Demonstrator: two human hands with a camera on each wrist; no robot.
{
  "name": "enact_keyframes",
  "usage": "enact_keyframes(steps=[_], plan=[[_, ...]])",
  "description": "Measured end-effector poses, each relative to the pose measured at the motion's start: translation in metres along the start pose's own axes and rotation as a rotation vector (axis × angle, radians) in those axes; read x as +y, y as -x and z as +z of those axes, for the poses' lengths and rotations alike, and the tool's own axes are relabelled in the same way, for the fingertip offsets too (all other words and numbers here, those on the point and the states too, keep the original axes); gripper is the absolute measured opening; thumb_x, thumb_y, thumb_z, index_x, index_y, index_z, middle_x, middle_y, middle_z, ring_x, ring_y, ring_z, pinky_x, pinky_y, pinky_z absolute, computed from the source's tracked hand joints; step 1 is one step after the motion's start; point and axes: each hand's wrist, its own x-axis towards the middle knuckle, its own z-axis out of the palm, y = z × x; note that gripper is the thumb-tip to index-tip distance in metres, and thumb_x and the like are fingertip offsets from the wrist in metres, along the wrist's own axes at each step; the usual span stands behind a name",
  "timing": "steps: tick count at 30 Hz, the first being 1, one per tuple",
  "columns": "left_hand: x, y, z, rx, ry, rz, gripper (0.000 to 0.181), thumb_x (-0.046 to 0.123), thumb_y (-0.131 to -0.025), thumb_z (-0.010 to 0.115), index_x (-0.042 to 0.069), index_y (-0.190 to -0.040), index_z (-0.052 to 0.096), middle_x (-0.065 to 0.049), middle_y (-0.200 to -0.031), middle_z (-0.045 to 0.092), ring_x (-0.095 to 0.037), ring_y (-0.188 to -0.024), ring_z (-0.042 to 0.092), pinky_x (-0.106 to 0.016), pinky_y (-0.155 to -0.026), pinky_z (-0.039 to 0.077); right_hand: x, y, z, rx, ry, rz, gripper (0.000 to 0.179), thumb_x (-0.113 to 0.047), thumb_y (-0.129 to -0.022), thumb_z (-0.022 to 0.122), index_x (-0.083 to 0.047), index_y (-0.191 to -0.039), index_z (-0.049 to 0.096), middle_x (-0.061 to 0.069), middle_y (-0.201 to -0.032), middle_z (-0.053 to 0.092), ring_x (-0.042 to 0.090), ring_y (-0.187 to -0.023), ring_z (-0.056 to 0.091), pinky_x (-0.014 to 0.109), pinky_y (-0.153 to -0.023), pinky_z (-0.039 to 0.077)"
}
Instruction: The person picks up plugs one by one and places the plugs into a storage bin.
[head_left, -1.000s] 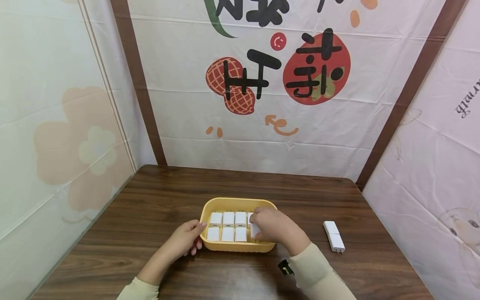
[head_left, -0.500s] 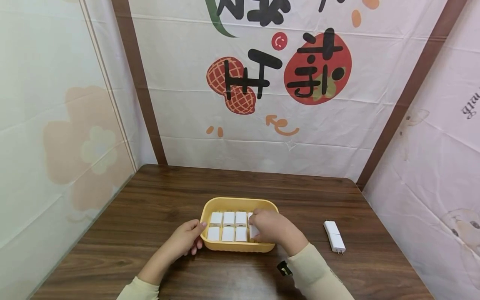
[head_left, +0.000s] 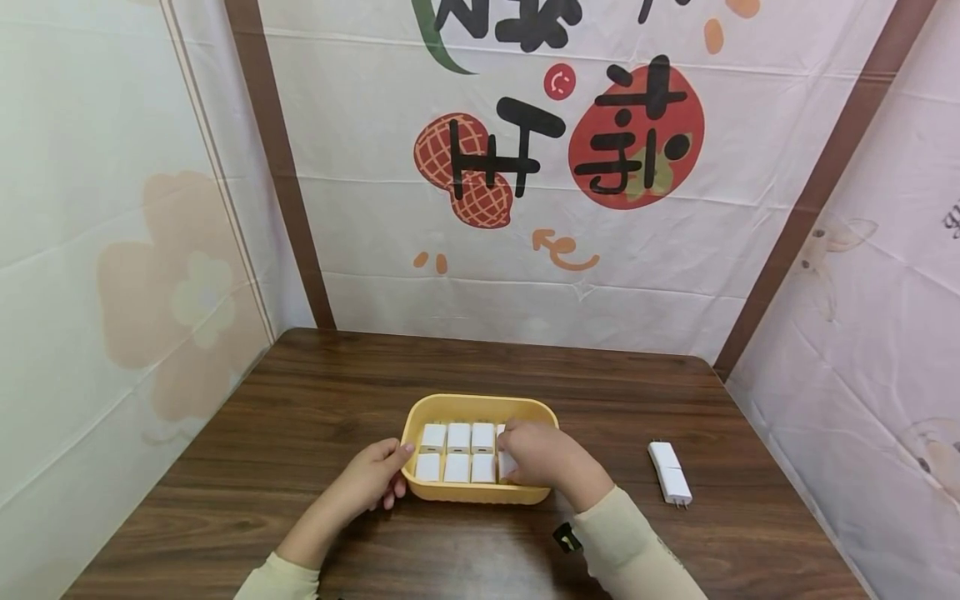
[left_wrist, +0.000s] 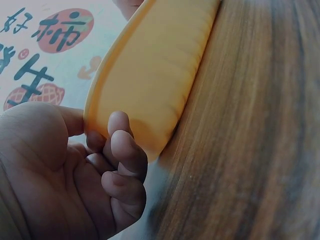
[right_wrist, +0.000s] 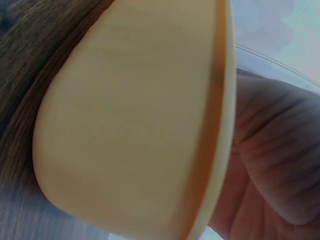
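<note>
A yellow plastic basket (head_left: 480,493) sits on the wooden table, with white charger plugs (head_left: 457,468) standing in two rows inside it. My left hand (head_left: 378,473) pinches the basket's left rim between thumb and fingers. In the left wrist view, the left hand (left_wrist: 75,175) has its other fingers curled beside the basket's outer wall (left_wrist: 150,65). Reaching in over the right end, my right hand (head_left: 547,454) grips a white charger plug (head_left: 507,467) at the end of the front row. From the right wrist, the basket wall (right_wrist: 130,115) hides that hand's fingertips.
Two more white charger plugs (head_left: 668,471) lie end to end on the table (head_left: 600,400), right of the basket, prongs pointing outward. A small black object (head_left: 567,537) shows by the right sleeve. Printed cloth walls (head_left: 480,283) enclose the table's back and sides.
My right hand has pressed its charger plug slightly lower, into line with the front row. The left hand keeps its hold on the rim, and the basket has barely shifted.
</note>
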Motion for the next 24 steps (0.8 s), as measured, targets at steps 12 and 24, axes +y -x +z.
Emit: enact_keyframes(steps=[12,24], plan=[[0.0008,-0.0010,0.0005,0.016,-0.020,-0.009,0.039,0.037,-0.110,0.045,0.003,-0.096,0.056,-0.004,-0.066,0.059,-0.015,-0.047,0.052,-0.024,-0.041,0.033,0.0023,-0.0031,0.0047,-0.027,0.024,0.006,0.020,-0.024,-0.083,0.086,-0.016,-0.088,0.069,-0.004,-0.089,0.061,0.009,-0.076,0.055,0.027,-0.068,0.048],[-0.0004,0.0014,0.0011,0.011,-0.016,0.005,0.041,0.041,-0.110,0.046,0.003,-0.097,0.055,-0.005,-0.066,0.058,-0.016,-0.047,0.052,-0.026,-0.041,0.034,0.0014,-0.0037,0.0067,-0.037,0.010,-0.001,0.019,-0.022,-0.083,0.086,-0.017,-0.088,0.069,-0.005,-0.087,0.061,0.009,-0.079,0.057,0.027,-0.070,0.050]])
